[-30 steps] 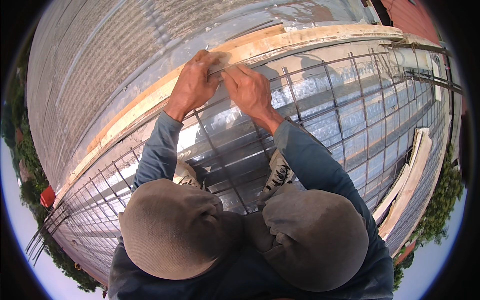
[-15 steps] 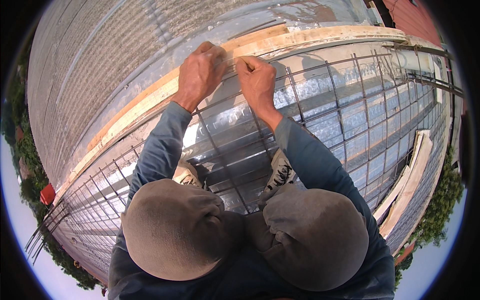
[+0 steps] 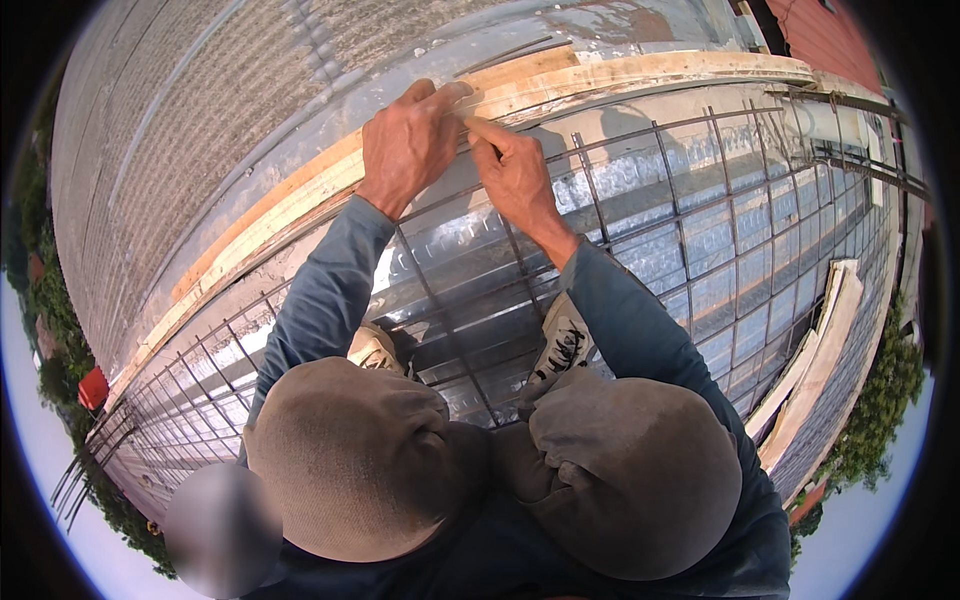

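I am crouched on a grid of steel rebar (image 3: 640, 215) laid over shiny ribbed metal decking (image 3: 700, 290). My left hand (image 3: 408, 150) lies on the pale wooden edge board (image 3: 620, 75) with its fingers bent over the board's near edge. My right hand (image 3: 515, 178) is right beside it, index finger and thumb stretched to meet the left fingertips where a bar reaches the board. Whatever is pinched between the fingertips is too small to see. Both forearms are in blue-grey sleeves. My knees (image 3: 640, 480) and shoes (image 3: 565, 345) rest on the mesh below.
Beyond the board lies a grey concrete strip (image 3: 330, 90), then a wide ribbed surface (image 3: 180, 130). Loose wooden planks (image 3: 820, 350) lie at the right edge of the mesh. Bar ends stick out at the lower left (image 3: 90, 470). Green bushes ring the slab.
My hands have stayed at the same spot on the board. The right hand has gone from a closed fist to an outstretched index finger touching the left fingertips.
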The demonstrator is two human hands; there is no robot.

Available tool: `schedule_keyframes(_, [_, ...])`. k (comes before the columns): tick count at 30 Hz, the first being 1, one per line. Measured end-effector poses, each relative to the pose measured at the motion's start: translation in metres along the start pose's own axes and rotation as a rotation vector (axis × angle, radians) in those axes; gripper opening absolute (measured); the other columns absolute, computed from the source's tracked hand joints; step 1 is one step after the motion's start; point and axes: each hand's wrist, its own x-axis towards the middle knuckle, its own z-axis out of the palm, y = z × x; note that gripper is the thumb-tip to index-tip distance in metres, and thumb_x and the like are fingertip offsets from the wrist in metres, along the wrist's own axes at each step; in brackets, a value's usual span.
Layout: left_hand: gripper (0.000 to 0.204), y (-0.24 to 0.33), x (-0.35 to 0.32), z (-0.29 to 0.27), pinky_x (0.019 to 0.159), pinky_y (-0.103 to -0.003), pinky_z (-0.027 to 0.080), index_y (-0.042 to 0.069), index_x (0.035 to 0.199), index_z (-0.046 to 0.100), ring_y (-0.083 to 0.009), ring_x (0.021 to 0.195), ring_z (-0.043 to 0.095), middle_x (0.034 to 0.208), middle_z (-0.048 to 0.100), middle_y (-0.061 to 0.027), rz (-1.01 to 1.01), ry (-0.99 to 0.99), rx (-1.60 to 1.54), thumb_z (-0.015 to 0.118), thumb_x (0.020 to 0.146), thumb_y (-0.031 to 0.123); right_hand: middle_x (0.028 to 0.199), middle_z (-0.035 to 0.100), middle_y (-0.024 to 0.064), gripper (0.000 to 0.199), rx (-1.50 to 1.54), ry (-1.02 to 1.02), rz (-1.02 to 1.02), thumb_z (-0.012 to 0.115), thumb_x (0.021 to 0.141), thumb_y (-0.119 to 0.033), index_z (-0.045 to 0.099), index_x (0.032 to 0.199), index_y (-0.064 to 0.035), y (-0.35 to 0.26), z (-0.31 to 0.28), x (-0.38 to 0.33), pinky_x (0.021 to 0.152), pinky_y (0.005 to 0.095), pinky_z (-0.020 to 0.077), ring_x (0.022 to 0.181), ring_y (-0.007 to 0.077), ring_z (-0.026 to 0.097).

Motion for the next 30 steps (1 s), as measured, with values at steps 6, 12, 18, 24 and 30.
schedule_keyframes(6, [0.026, -0.017, 0.011, -0.012, 0.073, -0.043, 0.062, 0.018, 0.118, 0.083, -0.0301, 0.083, 0.076, 0.108, 0.075, -0.0066, 0.088, -0.149, 0.059, 0.078, 0.095, 0.028, 0.067, 0.062, 0.0180, 0.029, 0.039, -0.031, -0.013, 0.065, 0.105, -0.017, 0.078, 0.127, -0.0037, 0.010, -0.005, 0.007, 0.058, 0.0382, 0.0467, 0.057, 0.0175, 0.052])
schedule_keyframes(12, [0.041, -0.049, 0.017, -0.031, 0.095, -0.043, 0.065, 0.019, 0.129, 0.078, -0.0300, 0.114, 0.074, 0.148, 0.064, -0.0079, 0.239, -0.359, 0.153, 0.080, 0.097, 0.045, 0.070, 0.064, 0.0163, 0.029, 0.084, -0.023, -0.010, 0.063, 0.106, -0.017, 0.077, 0.128, -0.0033, 0.010, -0.002, 0.003, 0.061, 0.0379, 0.0474, 0.059, 0.0167, 0.054])
schedule_keyframes(18, [0.033, -0.078, 0.019, -0.011, 0.110, -0.046, 0.062, 0.021, 0.141, 0.070, -0.0318, 0.128, 0.070, 0.158, 0.059, -0.0029, 0.264, -0.282, -0.232, 0.062, 0.109, 0.022, 0.086, 0.069, 0.0088, 0.035, 0.063, -0.150, 0.062, 0.059, 0.110, -0.017, 0.071, 0.139, -0.0020, -0.001, -0.003, 0.002, 0.071, 0.0326, 0.0503, 0.073, 0.0108, 0.052])
schedule_keyframes(24, [0.035, -0.064, 0.049, -0.010, 0.105, -0.048, 0.062, 0.021, 0.141, 0.070, -0.0341, 0.117, 0.074, 0.145, 0.069, -0.0041, 0.410, -0.289, -0.267, 0.065, 0.106, 0.022, 0.069, 0.060, 0.0199, 0.035, 0.019, -0.104, 0.027, 0.060, 0.106, -0.015, 0.074, 0.136, -0.0047, 0.001, -0.008, 0.003, 0.063, 0.0399, 0.0478, 0.059, 0.0187, 0.054])
schedule_keyframes(30, [0.028, -0.081, 0.065, -0.002, 0.096, -0.048, 0.063, 0.016, 0.123, 0.080, -0.0282, 0.107, 0.077, 0.116, 0.080, -0.0044, 0.499, -0.390, -0.190, 0.072, 0.099, 0.027, 0.065, 0.053, 0.0145, 0.033, 0.070, -0.117, 0.062, 0.060, 0.107, -0.015, 0.075, 0.135, -0.0056, 0.000, -0.005, 0.002, 0.059, 0.0381, 0.0452, 0.059, 0.0139, 0.047])
